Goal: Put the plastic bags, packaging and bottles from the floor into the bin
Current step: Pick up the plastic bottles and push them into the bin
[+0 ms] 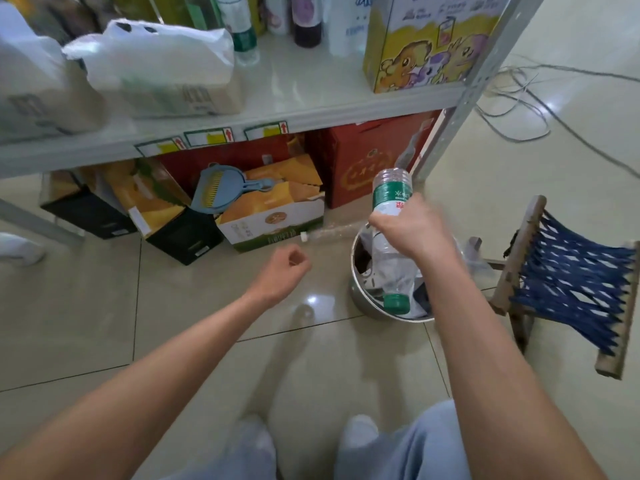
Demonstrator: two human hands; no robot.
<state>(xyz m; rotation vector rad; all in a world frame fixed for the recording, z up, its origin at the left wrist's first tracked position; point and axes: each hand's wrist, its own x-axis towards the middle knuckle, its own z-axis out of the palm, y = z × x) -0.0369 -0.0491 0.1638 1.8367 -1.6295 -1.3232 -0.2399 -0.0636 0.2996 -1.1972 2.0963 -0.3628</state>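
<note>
My right hand (412,230) grips a clear plastic bottle (391,192) with a green label, held upside down directly above the round metal bin (360,299). Its green cap (396,303) points down into the bin, which holds crumpled plastic packaging (415,299). My left hand (289,268) hovers over the floor left of the bin, fingers curled into a loose fist with nothing visible in it. Another clear bottle with a white cap (323,233) lies on the floor by the boxes, behind the bin.
A metal shelf (242,123) with bags, bottles and a cartoon box stands ahead; cardboard boxes (273,220) and a blue dustpan (221,190) sit beneath it. A small wooden stool with blue webbing (568,285) is right of the bin. Cables (519,109) trail across the floor.
</note>
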